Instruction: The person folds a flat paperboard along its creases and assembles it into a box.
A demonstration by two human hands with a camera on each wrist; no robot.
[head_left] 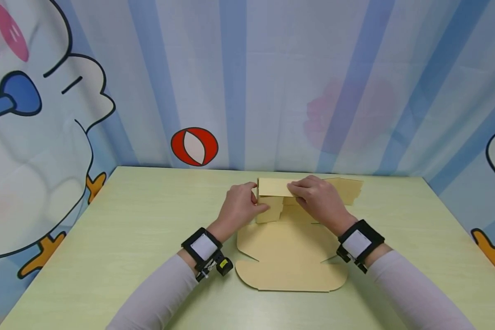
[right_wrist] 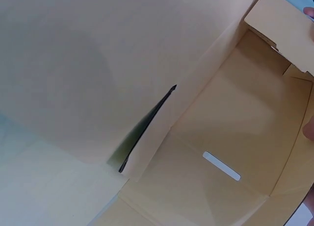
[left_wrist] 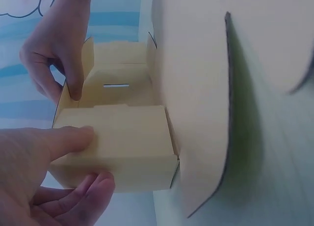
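A tan cardboard box blank, partly folded, lies on the table with its far end raised into walls. My left hand pinches the folded left end panel, thumb on the near face and fingers behind it. With thumb inside and fingers outside, my right hand grips the long far wall. The left wrist view also shows the right hand at that wall. A slotted panel forms the inside of the fold. At the right, an end flap sticks outward.
The pale green table reaches back to a striped curtain with cartoon prints. The blank's wide flat flap, with rounded corners and cut slits, spreads toward me between my forearms. Each wrist wears a black strapped device.
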